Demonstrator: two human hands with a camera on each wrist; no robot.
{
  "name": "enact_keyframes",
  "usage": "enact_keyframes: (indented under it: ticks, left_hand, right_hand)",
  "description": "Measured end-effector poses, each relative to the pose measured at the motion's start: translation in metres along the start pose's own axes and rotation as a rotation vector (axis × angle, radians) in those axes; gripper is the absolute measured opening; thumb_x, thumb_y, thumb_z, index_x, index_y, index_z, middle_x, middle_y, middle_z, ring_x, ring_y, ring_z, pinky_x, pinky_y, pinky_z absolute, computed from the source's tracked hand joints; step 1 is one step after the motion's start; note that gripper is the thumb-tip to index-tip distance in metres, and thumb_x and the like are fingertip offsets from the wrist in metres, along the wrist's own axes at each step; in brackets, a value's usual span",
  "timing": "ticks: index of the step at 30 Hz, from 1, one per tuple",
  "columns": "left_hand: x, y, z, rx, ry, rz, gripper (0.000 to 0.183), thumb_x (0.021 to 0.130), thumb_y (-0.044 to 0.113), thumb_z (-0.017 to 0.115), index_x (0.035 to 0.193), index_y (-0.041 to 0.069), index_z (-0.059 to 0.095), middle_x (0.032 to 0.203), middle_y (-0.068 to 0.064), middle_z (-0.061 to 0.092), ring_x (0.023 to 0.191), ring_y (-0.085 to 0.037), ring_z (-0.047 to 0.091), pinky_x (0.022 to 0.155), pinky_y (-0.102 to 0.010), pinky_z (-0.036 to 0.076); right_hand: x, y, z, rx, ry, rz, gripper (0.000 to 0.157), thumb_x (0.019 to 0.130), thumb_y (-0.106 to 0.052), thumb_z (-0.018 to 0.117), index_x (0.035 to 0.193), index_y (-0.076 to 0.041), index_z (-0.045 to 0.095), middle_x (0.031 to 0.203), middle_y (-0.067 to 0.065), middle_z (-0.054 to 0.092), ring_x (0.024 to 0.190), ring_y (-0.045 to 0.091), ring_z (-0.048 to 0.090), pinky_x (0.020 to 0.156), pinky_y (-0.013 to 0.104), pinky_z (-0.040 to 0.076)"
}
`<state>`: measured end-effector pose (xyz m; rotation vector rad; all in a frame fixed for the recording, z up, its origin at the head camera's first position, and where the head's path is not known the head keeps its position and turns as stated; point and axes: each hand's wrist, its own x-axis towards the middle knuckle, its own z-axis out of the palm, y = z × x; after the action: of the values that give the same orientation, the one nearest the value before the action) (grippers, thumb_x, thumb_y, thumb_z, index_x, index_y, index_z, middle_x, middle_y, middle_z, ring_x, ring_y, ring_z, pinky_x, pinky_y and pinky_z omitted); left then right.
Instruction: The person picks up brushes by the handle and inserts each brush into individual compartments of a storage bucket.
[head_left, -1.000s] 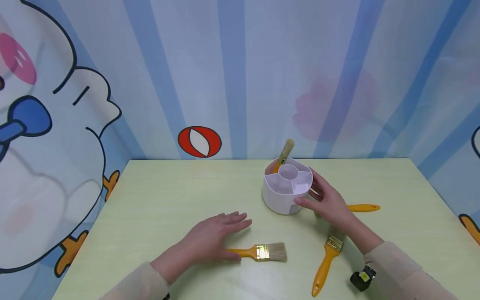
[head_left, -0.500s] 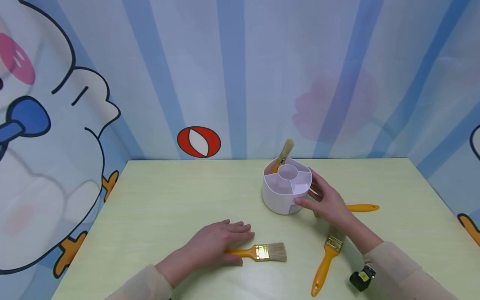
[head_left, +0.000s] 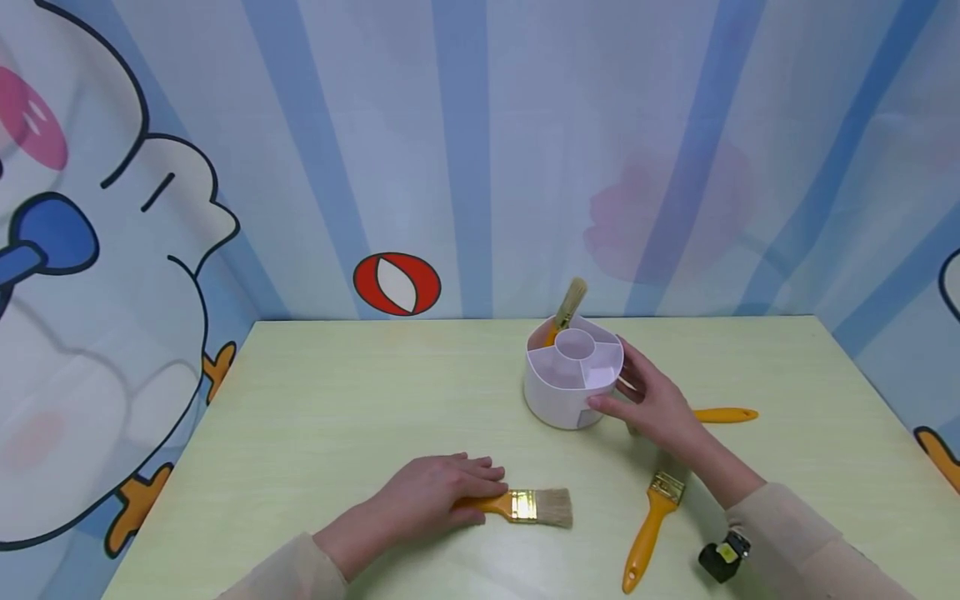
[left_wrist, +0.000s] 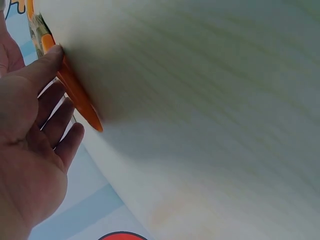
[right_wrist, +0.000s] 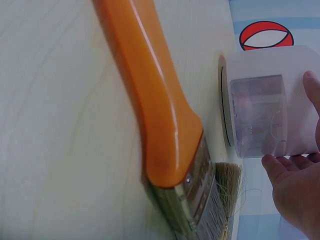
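Note:
A paintbrush (head_left: 542, 507) with a yellow-orange handle lies on the table, bristles pointing right. My left hand (head_left: 438, 493) is over its handle, thumb on the near side and fingers on the far side. In the left wrist view, the thumb tip touches the orange handle (left_wrist: 80, 97). With thumb and fingers spread round its right side, my right hand (head_left: 656, 404) holds a white round compartment organizer (head_left: 555, 404), upright on the table. One paintbrush (head_left: 571, 302) stands tilted in its back-left compartment, bristles up. A clear panel (right_wrist: 260, 115) shows on the organizer's side in the right wrist view.
Another paintbrush (head_left: 649, 533) lies under my right forearm, its handle toward me. Behind the right wrist, a further brush handle (head_left: 726, 415) points right. The patterned backdrop (head_left: 465, 167) rises at the table's (head_left: 360, 375) far edge.
My left hand has come down onto the paintbrush handle, its fingers closing from spread to around it. The right hand and the organizer have stayed in place.

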<state>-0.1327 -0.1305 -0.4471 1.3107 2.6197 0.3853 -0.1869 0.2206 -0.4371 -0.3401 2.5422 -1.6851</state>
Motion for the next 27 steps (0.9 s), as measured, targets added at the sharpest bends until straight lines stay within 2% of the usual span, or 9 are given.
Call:
enact_keyframes:
  ticks: [11, 19, 27]
  left_hand:
    - [0.0014, 0.0018, 0.0044, -0.019, 0.048, -0.01, 0.041, 0.1, 0.028, 0.077, 0.141, 0.024, 0.072, 0.143, 0.01, 0.069, 0.14, -0.009, 0.058, 0.107, -0.037, 0.056]
    - [0.0053, 0.0044, 0.0073, -0.007, 0.123, 0.022, 0.032, 0.099, 0.022, 0.079, 0.131, 0.026, 0.078, 0.13, 0.012, 0.075, 0.124, -0.004, 0.069, 0.096, -0.033, 0.061]
    - [0.0063, 0.0079, 0.0099, 0.058, 0.222, 0.07, 0.023, 0.097, 0.018, 0.081, 0.118, 0.026, 0.083, 0.115, 0.014, 0.08, 0.102, -0.002, 0.075, 0.08, -0.025, 0.061]
  right_hand:
    - [-0.0001, -0.0004, 0.0002, -0.009, -0.001, 0.009, 0.097, 0.098, -0.023, 0.081, 0.172, -0.012, 0.019, 0.173, 0.02, 0.031, 0.157, 0.045, 0.033, 0.118, 0.046, 0.039]
    - [-0.0004, -0.001, 0.0, -0.011, -0.003, 0.016, 0.098, 0.098, -0.024, 0.081, 0.172, -0.013, 0.019, 0.173, 0.02, 0.031, 0.157, 0.045, 0.033, 0.118, 0.047, 0.039]
    - [-0.0003, -0.0013, 0.0002, -0.015, 0.001, 0.015, 0.098, 0.098, -0.025, 0.082, 0.172, -0.014, 0.019, 0.173, 0.02, 0.03, 0.157, 0.045, 0.033, 0.118, 0.047, 0.04]
